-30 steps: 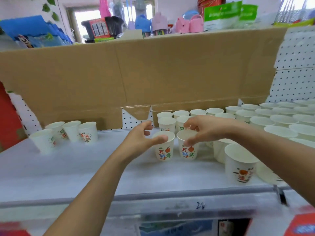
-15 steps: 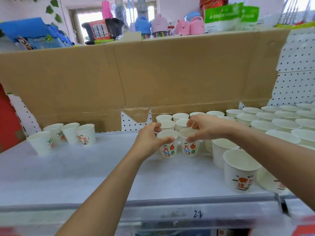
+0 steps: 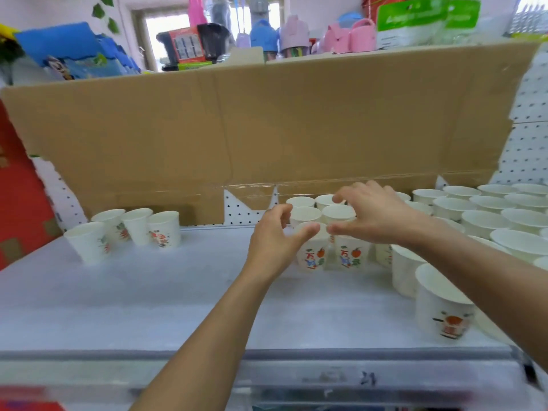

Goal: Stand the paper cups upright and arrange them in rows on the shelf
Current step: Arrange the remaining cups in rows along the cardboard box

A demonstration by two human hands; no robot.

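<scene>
On the pale grey shelf (image 3: pixel 154 295), white paper cups printed with red and green fruit motifs are seen standing upright in 2 groups. At the left rear, 4 loose white paper cups (image 3: pixel 135 231) are gathered close together near the white pegboard back panel (image 3: pixel 237 207), and some are seen to lean slightly. At the centre and right, a large block of upright white paper cups (image 3: pixel 486 212) is arranged in rows that run back toward a wide brown cardboard sheet (image 3: pixel 267 129), which is propped against the pegboard. At the front left corner of that block, 2 printed cups are set side by side and appear to touch: the left front cup (image 3: pixel 312 256) and the right front cup (image 3: pixel 351 256). The left hand (image 3: pixel 274 241) is held beside the left front cup, fingers curled and thumb extended over its rim; whether the cup is actually pinched cannot be told. The right hand (image 3: pixel 373 213) is spread loosely above the right front cup and the cups behind it, with the thumb tip close to the left thumb, and nothing is seen gripped in it. Nearer the front edge at the right, a larger-looking white cup with an orange motif (image 3: pixel 443 307) is stood upright.
</scene>
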